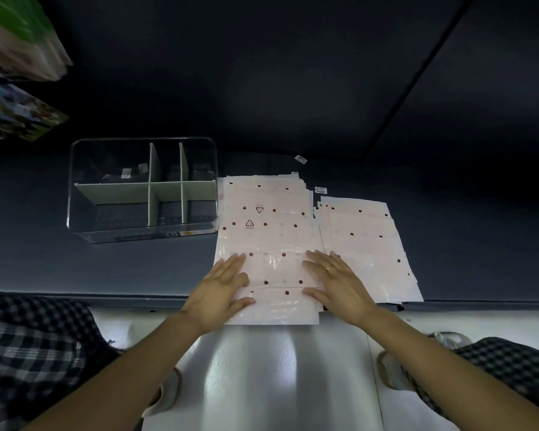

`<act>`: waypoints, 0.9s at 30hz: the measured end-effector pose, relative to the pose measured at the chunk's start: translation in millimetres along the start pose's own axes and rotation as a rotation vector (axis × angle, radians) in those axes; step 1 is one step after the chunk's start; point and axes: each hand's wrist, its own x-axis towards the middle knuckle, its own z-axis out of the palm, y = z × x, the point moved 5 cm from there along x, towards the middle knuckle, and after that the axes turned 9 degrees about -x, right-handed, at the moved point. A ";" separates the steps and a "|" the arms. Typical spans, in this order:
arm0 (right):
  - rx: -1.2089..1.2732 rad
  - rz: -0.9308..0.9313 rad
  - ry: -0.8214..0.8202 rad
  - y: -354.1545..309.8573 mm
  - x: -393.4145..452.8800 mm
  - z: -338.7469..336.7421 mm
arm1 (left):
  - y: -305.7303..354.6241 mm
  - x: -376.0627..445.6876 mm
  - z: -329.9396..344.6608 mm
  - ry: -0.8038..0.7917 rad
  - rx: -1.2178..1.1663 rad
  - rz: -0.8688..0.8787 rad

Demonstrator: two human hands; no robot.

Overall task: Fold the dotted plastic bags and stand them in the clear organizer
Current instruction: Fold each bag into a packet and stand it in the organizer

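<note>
A stack of pale pink plastic bags with dark red dots (266, 231) lies flat on the dark table, its near end hanging over the table's front edge. My left hand (223, 287) rests flat on the stack's near left part, fingers straight. My right hand (336, 281), with a ring on one finger, presses flat on the near right part. A second pile of dotted bags (367, 244) lies fanned out just to the right. The clear organizer (142, 188) with white dividers stands to the left of the stack, with no bags visible in its compartments.
The dark table (293, 104) stretches far behind the bags. Two small labels (301, 159) lie beyond the stacks. Colourful packages (19, 57) hang at the upper left. Below the table edge are a pale floor and my checked-cloth knees (28, 346).
</note>
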 end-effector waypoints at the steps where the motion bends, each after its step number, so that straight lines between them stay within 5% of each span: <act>1: -0.014 -0.006 -0.027 -0.4 5.0 4.2 | -0.6 4.4 -0.3 0.010 -0.025 -0.006; 10: 0.018 -0.047 -0.112 19.9 16.7 14.7 | -15.2 26.6 -8.1 0.064 0.049 -0.005; 21: 0.882 0.254 -0.200 35.7 19.8 -7.6 | -35.9 26.6 -36.7 0.140 -0.753 -0.337; 27: 1.071 0.589 -0.135 27.9 21.7 4.8 | -39.6 22.0 -24.5 0.250 -0.843 -0.477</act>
